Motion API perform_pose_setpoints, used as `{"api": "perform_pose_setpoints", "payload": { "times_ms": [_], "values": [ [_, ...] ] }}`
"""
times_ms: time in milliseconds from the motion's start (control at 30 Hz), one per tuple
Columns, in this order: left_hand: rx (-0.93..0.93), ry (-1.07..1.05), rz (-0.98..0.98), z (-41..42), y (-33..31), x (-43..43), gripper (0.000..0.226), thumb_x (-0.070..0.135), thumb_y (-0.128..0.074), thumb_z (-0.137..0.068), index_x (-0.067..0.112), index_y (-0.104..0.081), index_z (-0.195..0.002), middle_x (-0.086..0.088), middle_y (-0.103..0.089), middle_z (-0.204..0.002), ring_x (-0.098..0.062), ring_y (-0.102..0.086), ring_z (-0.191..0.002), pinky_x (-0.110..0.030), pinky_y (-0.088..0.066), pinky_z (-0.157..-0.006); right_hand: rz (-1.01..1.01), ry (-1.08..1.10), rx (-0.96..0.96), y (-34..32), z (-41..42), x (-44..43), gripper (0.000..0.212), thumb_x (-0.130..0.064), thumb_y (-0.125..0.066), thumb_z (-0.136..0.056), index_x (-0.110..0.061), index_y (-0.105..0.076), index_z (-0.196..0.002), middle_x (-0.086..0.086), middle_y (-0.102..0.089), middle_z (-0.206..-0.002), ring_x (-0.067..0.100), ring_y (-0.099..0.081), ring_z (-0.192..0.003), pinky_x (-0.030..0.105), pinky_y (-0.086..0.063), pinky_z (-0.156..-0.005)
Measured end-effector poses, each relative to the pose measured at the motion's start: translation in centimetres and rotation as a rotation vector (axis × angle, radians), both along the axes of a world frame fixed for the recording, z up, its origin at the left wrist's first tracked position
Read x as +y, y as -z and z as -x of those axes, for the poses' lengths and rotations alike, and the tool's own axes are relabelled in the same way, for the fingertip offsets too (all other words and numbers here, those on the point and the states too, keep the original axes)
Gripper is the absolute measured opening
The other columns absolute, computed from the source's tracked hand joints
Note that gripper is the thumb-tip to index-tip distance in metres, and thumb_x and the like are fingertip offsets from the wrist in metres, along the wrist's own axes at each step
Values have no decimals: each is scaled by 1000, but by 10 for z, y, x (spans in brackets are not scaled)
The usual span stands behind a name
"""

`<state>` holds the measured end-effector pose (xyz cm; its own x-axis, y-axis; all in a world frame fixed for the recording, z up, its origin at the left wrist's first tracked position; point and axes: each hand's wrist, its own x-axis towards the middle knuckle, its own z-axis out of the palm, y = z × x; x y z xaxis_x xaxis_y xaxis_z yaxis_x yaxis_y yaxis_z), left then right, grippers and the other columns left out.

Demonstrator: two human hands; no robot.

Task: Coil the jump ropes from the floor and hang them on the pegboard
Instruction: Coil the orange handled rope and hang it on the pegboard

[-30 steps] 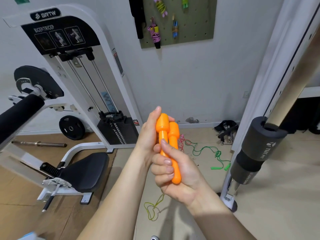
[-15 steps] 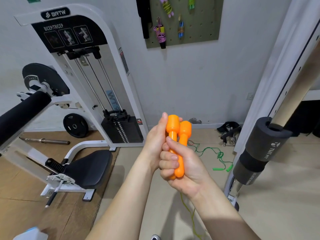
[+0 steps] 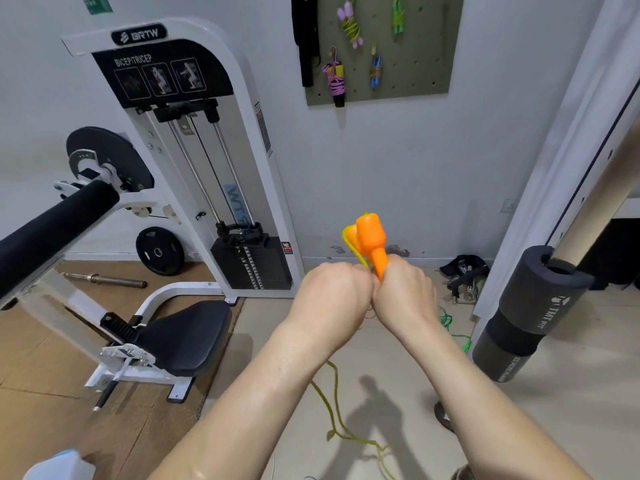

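A yellow-green cord [image 3: 334,410] trails across the pale floor beneath a person's forearms and rises to two fists held knuckles-up, touching side by side. The right hand [image 3: 405,296] is closed round the stems of two orange handles [image 3: 370,237], whose bulbous ends stand clear above it, tilted slightly left. The left hand [image 3: 332,296] is curled tight where a loop of the cord enters it; its fingers are hidden.

An open strip of floor runs ahead to the wall, edged on the left by the black seat [image 3: 187,334] and white base of a biceps/triceps machine [image 3: 173,133], and on the right by a slanting bar in a foam sleeve [image 3: 540,306]. One green rope [image 3: 446,320] lies on that strip near the sleeve, well apart from the hands. Beyond it, a heap of black straps [image 3: 462,275] sits at the wall's foot.

On the brown matting, left, one steel bar [image 3: 104,279] lies flat and one weight plate [image 3: 159,251] leans on the wall.

High on the wall, the green pegboard [image 3: 415,64] carries four coiled ropes: purple-handled [image 3: 349,26], green [image 3: 398,15], pink [image 3: 336,77] and blue [image 3: 375,69]. A black strap [image 3: 306,39] hangs at its left edge.
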<state>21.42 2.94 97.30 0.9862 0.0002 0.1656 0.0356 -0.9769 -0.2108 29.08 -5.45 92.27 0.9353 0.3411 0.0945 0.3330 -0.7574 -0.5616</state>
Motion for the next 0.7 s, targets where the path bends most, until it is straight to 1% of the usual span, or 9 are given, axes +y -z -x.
{"api": "perform_pose_setpoints", "payload": {
  "times_ms": [67, 100, 167, 200, 267, 367, 467, 533, 700],
  "values": [
    [-8, 91, -94, 4, 1, 4, 37, 2, -80, -36, 16, -51, -54, -1, -52, -46, -23, -51, -36, -21, -19, -41, 192, -92, -74, -6, 1, -1, 9, -14, -50, -91, -15, -41, -92, 12, -64, -102, 36, -62, -100, 34, -35, -66],
    [-10, 113, -136, 4, 2, 7, 37, 2, -80, -36, 17, -50, -52, 1, -50, -45, -22, -48, -34, -20, -19, -41, 266, -136, -102, -7, 1, -1, 12, -13, -52, -90, -15, -40, -90, 10, -64, -98, 35, -62, -98, 33, -35, -65],
    [1, 80, -96, 5, 7, 10, 27, 17, -71, -76, 19, -46, -65, -2, -58, -62, -25, -53, -52, -28, -28, -47, 253, -184, -82, -9, -5, -2, 14, -17, -55, -89, -16, -42, -83, 7, -57, -84, 34, -62, -89, 32, -36, -64],
    [-41, 32, 26, 7, 7, 12, 28, 27, -54, -93, 20, -41, -69, -4, -58, -70, -28, -55, -63, -33, -32, -53, 164, -214, -1, -10, -10, -3, 17, -20, -55, -89, -17, -43, -76, 5, -53, -76, 34, -59, -79, 31, -36, -61],
    [-219, -63, 361, 8, 12, 24, 38, 38, -35, -100, 21, -40, -66, -2, -56, -68, -30, -55, -70, -38, -39, -60, -190, -262, 329, -14, -19, -11, 26, -18, -56, -91, -17, -43, -68, 4, -44, -61, 25, -45, -51, 28, -31, -50],
    [-248, -233, 1030, 8, 19, 55, 32, 39, -44, -98, 21, -61, -78, 4, -58, -62, -22, -57, -63, -33, -46, -61, -696, -389, 958, -31, -21, -36, 18, -15, -63, -90, -16, -48, -80, -1, -30, -50, 10, -25, -34, 15, -22, -39],
    [-159, -278, 1634, 11, 18, 75, 46, 47, -37, -100, 14, -70, -99, -4, -63, -77, -22, -64, -78, -35, -51, -80, -822, -693, 1303, -41, -13, -47, 17, -21, -70, -82, -16, -61, -95, -3, -30, -49, 3, -26, -30, 10, -26, -35],
    [-262, -168, 1766, 5, 10, 74, 55, 57, -37, -94, 13, -69, -99, -8, -68, -92, -21, -66, -95, -37, -49, -91, -859, -855, 1428, -40, -6, -42, 25, -26, -74, -80, -15, -63, -100, -2, -35, -51, 1, -32, -30, 10, -29, -34],
    [-317, -39, 1786, -9, -19, 49, 63, 70, -36, -84, 14, -65, -82, -14, -62, -75, -19, -60, -59, -27, -49, -55, -1038, -1045, 1655, -37, 7, -23, 19, -29, -67, -89, -11, -61, -92, 0, -48, -60, 2, -43, -37, 12, -35, -33]
  ]
}}
